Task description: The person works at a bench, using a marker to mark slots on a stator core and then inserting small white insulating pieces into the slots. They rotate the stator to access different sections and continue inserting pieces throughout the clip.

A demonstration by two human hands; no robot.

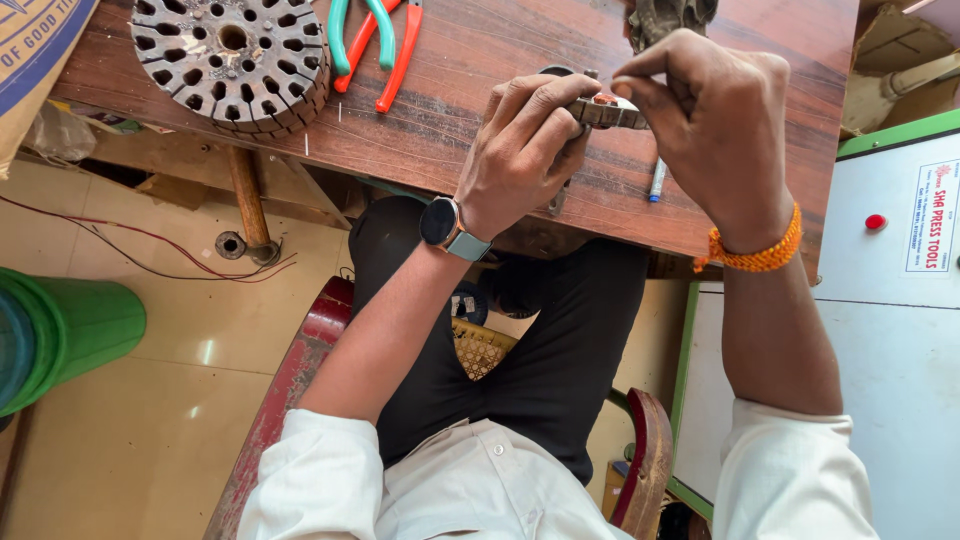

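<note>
Pinching a small metal part [607,111] between left hand [525,150] and right hand [715,125], both closed on it. Probably light, stiff, slippery; best gripped by its ends, above the surface [470,90].

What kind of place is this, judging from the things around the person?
Probably a small repair or motor-winding workshop. A slotted round metal core and pliers lie on the worn wooden table, a white machine cabinet stands beside it, and both hands hold a small metal part.
</note>
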